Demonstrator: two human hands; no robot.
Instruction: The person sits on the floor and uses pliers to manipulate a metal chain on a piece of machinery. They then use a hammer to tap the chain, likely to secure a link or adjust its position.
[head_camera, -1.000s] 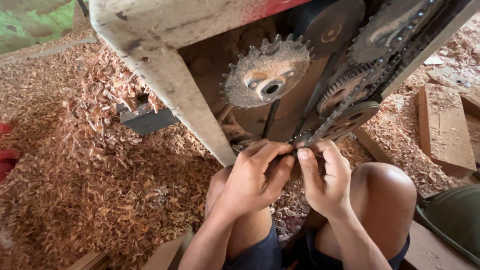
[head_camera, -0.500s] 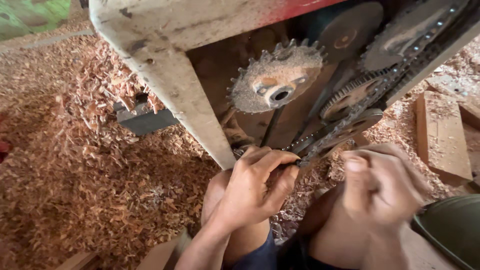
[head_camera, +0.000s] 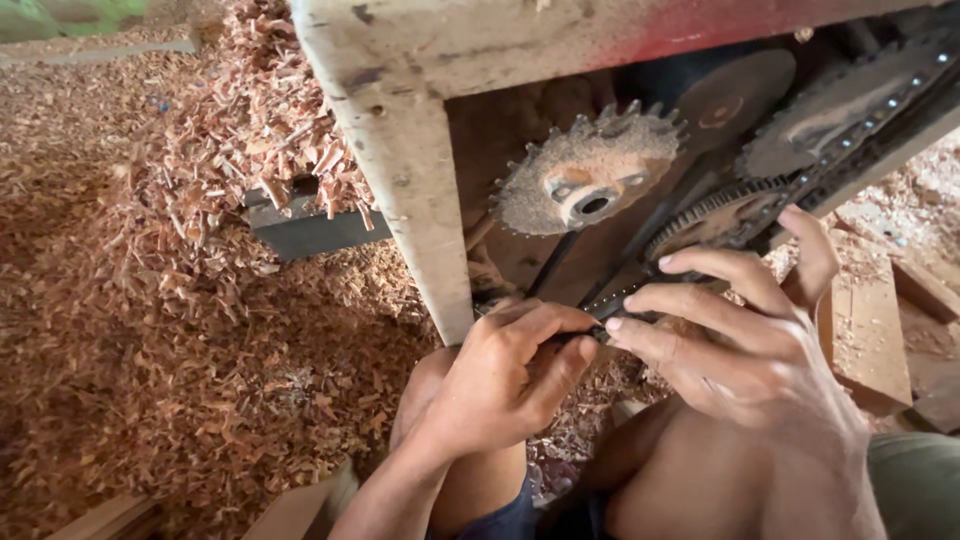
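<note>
A: Nearest to you, what are your hands on?

B: Your left hand (head_camera: 505, 375) is curled shut, thumb and fingers pinched together on the loose lower end of the drive chain (head_camera: 610, 300). Your right hand (head_camera: 745, 340) sits just beside it, fingers spread and half curved, their tips touching the same stretch of chain; whether it truly grips the chain, I cannot tell. Both hands hover over your bare knees (head_camera: 455, 480).

A: And where does the chain run from there?

B: Up and to the right, past a small toothed wheel (head_camera: 715, 215) just above your right fingers, then along the dark guard (head_camera: 880, 110) toward the top right corner (only that upper run shows its links clearly). Left of the small wheel sits a larger sprocket (head_camera: 585, 180), caked in sawdust, with no chain on the teeth you can see.

A: Anything holding something?

B: Beyond the pale machine leg (head_camera: 410, 190), a dark metal tray (head_camera: 310, 225) juts out, heaped with reddish wood shavings (head_camera: 300, 150). The same shavings cover the floor (head_camera: 130, 330) on your left. Far right, wooden blocks (head_camera: 865, 325) lie on the floor.
</note>
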